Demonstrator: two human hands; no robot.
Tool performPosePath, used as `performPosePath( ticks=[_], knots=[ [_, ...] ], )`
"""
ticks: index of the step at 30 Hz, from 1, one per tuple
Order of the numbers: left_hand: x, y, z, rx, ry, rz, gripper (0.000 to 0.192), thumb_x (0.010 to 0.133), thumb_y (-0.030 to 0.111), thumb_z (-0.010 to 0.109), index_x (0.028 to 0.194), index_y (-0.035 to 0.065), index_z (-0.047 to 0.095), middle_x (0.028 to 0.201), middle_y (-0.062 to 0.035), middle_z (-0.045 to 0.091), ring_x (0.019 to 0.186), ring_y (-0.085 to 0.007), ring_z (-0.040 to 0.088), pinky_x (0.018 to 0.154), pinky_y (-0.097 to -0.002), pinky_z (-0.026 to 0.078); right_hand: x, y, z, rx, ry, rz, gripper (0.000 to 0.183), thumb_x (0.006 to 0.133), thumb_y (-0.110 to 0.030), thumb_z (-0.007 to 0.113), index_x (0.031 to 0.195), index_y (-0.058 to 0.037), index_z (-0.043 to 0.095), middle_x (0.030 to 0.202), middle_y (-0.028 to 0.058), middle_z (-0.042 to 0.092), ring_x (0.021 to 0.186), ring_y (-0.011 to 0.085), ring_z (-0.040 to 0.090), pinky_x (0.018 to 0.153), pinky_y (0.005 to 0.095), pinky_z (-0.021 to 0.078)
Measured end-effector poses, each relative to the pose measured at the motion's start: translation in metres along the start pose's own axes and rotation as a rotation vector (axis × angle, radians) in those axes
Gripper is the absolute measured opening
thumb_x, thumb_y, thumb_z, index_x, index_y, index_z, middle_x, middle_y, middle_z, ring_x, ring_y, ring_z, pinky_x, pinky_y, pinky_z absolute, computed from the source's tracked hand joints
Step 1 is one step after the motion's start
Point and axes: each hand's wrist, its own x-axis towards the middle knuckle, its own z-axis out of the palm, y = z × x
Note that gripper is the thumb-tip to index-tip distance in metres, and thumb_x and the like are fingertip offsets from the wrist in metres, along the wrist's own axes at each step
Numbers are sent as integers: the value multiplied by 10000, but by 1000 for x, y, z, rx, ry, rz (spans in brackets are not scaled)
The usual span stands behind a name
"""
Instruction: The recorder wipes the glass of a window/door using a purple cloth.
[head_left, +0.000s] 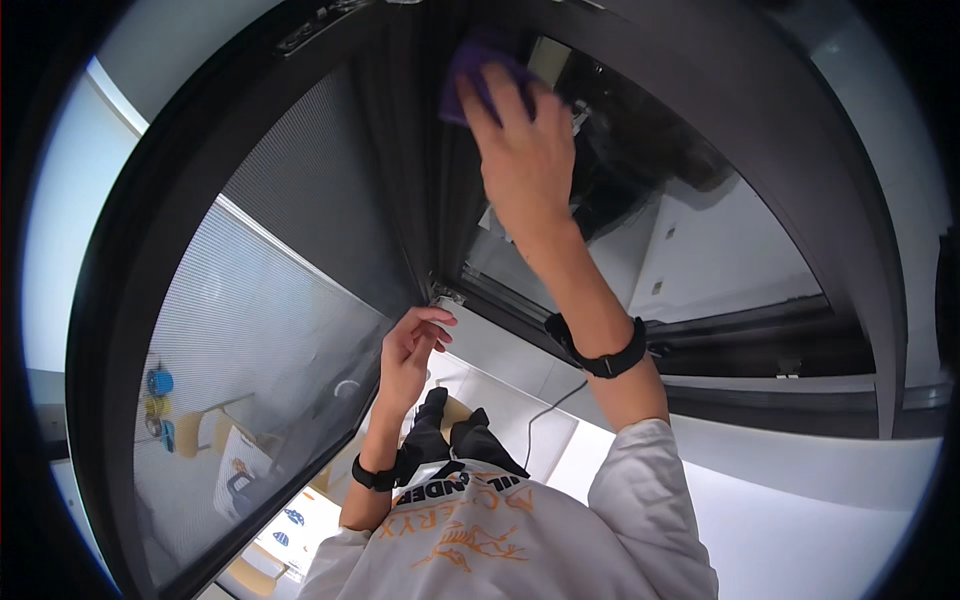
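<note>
A purple cloth (469, 82) lies under the spread fingers of my right hand (525, 142), pressed against the upper left part of a dark-framed window pane (742, 255). The cloth and fingertips look slightly blurred. My left hand (411, 352) is raised near the lower hinge corner, its fingers loosely curled and holding nothing. It is close to the edge of an opened mesh screen panel (247, 300); whether it touches the panel I cannot tell. Both forearms wear black straps.
Below the window runs a white sill (517, 345), with a cable (532, 435) hanging over the floor. A patterned table (300, 525) with chairs stands at the lower left, behind the screen panel. The dark window frame (825, 150) curves along the right.
</note>
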Motion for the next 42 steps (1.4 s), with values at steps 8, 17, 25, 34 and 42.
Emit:
performPosePath(
  ticks=[8, 17, 25, 34, 42],
  knots=[
    [-4, -26, -17, 4, 92, -55, 354, 827, -105, 359, 1085, -30, 589, 1034, -87, 642, 850, -123, 582, 752, -260, 466, -93, -26, 33, 4, -354, -37, 381, 786, -143, 609, 1155, -62, 661, 1285, 60, 504, 1064, 292, 487, 816, 382, 452],
    [-26, -84, -40, 71, 142, -141, 302, 869, -114, 382, 1080, -42, 586, 1009, -83, 629, 843, -118, 578, 754, -254, 458, -311, -77, 143, 110, -676, -1, 338, 801, -170, 580, 1109, -72, 681, 1260, 54, 520, 1096, 300, 488, 854, 403, 461],
    [-73, -147, -88, 236, 264, -253, 222, 908, -59, 428, 1053, -26, 594, 1007, -77, 635, 828, -127, 583, 743, -253, 454, -489, -129, 241, 122, -869, 54, 288, 818, -190, 565, 1042, -67, 698, 1215, 57, 540, 1107, 294, 483, 878, 413, 435],
    [-107, -209, -86, 224, 292, -372, 188, 906, -34, 453, 1021, -4, 599, 1000, -89, 649, 791, -135, 600, 698, -267, 474, -559, -133, 258, 42, -953, -38, 268, 842, -192, 543, 1012, -66, 708, 1176, 32, 573, 1104, 264, 495, 885, 381, 410],
    [-91, -212, -50, 191, 76, -394, 234, 911, -49, 430, 1071, -26, 599, 1003, -84, 662, 812, -116, 606, 723, -246, 470, -616, -71, 156, -111, -1046, 193, 361, 841, -193, 544, 1181, -105, 629, 1202, 15, 535, 1024, 237, 496, 809, 396, 447]
  ],
)
